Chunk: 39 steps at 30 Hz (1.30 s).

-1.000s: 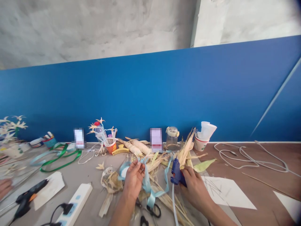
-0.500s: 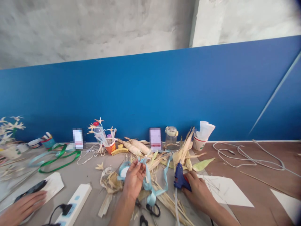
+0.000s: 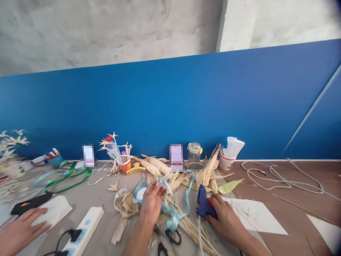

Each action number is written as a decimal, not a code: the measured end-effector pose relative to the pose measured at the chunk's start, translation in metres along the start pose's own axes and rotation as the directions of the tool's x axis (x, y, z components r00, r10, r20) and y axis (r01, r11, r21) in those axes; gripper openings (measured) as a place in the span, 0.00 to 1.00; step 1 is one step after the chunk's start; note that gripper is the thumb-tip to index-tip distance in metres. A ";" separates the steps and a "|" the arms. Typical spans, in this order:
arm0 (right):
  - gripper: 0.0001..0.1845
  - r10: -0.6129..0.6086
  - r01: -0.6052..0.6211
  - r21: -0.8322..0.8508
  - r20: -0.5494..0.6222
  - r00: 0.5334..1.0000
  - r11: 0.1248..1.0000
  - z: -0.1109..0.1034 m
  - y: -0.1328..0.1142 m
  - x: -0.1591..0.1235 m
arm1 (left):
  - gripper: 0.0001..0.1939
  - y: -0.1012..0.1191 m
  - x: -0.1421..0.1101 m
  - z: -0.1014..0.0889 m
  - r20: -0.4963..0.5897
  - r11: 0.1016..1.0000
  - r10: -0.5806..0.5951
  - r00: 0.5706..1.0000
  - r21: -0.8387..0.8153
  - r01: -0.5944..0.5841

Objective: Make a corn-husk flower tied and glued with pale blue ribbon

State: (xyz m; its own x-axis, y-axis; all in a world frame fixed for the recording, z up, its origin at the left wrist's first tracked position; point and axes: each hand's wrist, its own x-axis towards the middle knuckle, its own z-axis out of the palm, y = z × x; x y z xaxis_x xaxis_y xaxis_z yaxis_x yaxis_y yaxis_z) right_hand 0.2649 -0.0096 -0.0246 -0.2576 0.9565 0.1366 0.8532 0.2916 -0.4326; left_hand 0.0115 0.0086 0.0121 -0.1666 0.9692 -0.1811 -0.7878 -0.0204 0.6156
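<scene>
My left hand is closed in a pinch on the end of a light blue ribbon. The ribbon curls down and to the right over a heap of dry corn husks, and part of it lies behind the hand. My right hand is wrapped around the handle of a blue hot glue gun, whose nozzle points away from me. A white glue stick sticks out of its back end. Black-handled scissors lie between my forearms, partly under the husks.
Another person's hand rests on white paper at left, near a black object. A power strip lies closer. Behind stand a cup of husk flowers, a phone, a jar and a paper cup. Wires lie on white paper.
My hands stay almost in place; the ribbon near my left fingertips has shifted slightly. At left, the other person's hand has moved, and the black object now lies apart from it, farther back.
</scene>
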 end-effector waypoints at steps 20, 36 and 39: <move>0.15 -0.020 -0.002 -0.282 -0.077 0.997 0.960 0.000 0.001 0.027 | 0.16 -0.003 -0.008 0.010 0.049 0.979 0.055 0.997 0.196 -0.064; 0.11 0.048 0.067 0.704 -0.142 0.989 0.707 0.016 -0.122 0.060 | 0.13 -0.014 -0.006 0.005 0.055 0.958 0.098 0.994 0.264 -0.109; 0.06 0.143 0.018 0.769 -0.142 0.979 0.639 0.032 -0.130 0.068 | 0.12 -0.016 -0.006 0.004 0.079 0.954 0.106 0.991 0.274 -0.124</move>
State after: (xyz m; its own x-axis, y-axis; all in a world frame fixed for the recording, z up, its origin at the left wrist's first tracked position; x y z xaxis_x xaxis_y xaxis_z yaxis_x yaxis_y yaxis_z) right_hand 0.1224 0.0181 0.0126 -0.0657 0.9780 0.1982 0.1915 0.2073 -0.9594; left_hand 0.0279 0.0039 0.0064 -0.2023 0.9779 -0.0535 -0.5680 -0.0727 0.8198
